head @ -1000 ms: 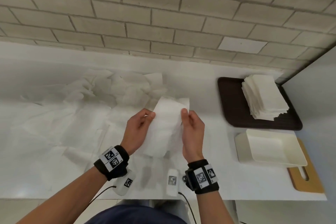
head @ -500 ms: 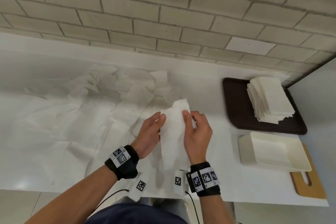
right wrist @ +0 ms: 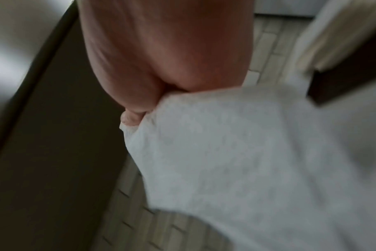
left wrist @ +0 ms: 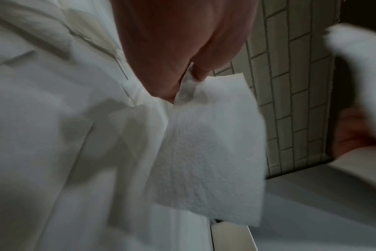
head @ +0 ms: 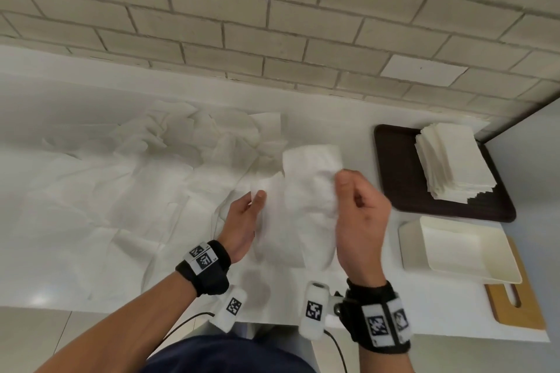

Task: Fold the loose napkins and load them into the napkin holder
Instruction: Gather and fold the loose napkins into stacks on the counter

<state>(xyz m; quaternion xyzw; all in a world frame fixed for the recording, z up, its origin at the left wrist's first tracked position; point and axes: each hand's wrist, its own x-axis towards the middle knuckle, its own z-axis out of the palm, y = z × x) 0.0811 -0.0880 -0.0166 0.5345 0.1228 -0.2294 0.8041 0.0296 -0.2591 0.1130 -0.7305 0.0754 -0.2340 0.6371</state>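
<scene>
While both hands, left [head: 242, 224] and right [head: 360, 221], pinch one napkin [head: 306, 191] aloft over the tabletop [head: 348, 136], fingers clamped on opposite edges, uneven pulling could tear it or skew the fold before it reaches the tray [head: 394, 166] at right.

Hands: the right hand [head: 360, 215] has drawn away from the left hand [head: 242, 221], toward the right of the frame.
Napkin: the white paper napkin [head: 309, 191], earlier one narrow strip between both grips, now spreads wider across centre frame.
</scene>
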